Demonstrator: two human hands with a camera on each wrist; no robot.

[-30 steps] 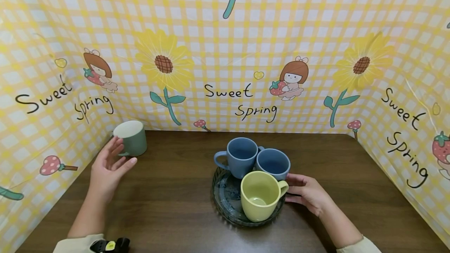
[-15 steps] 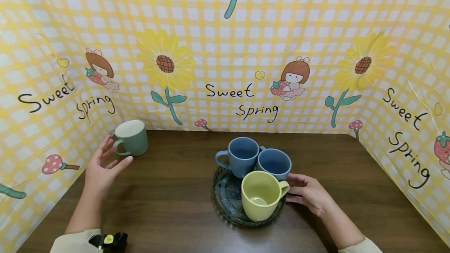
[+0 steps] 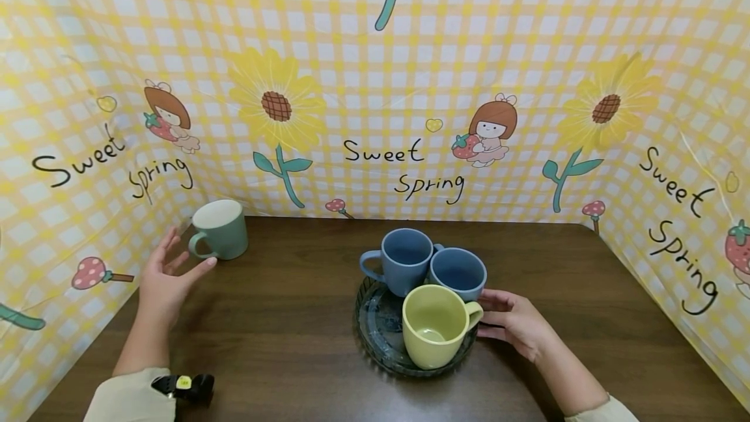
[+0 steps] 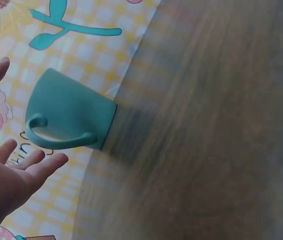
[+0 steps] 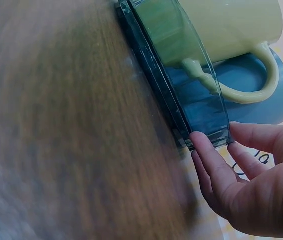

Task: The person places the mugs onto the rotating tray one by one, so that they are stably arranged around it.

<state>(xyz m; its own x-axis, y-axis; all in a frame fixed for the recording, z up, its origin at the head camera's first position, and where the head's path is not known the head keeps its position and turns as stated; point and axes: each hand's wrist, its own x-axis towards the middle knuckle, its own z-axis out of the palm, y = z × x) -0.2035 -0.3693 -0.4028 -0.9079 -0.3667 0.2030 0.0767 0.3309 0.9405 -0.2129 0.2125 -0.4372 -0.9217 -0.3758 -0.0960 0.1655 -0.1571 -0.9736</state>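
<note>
A green mug [image 3: 225, 233] stands upright at the table's back left, its handle turned toward my left hand [image 3: 161, 279]. The left hand is beside the handle with fingers spread, holding nothing; in the left wrist view a gap shows between the fingertips and the mug [image 4: 71, 110]. My right hand [image 3: 518, 324] touches the right side of a dark glass tray [image 3: 377, 331] with fairly straight fingers, as the right wrist view also shows. On the tray are a yellow mug [image 3: 433, 337], a blue mug [image 3: 404, 266] and a second blue mug [image 3: 459, 275], partly hidden.
The brown wooden table [image 3: 281, 331] stretches between the green mug and the tray. A yellow checked cloth [image 3: 375, 83] with printed flowers and lettering stands behind the table and along both sides, close behind the green mug.
The green mug's handle now shows fully, turned to the left front. My left hand has drawn back slightly left, away from the mug, its fingers spreading. The right hand and tray stay put.
</note>
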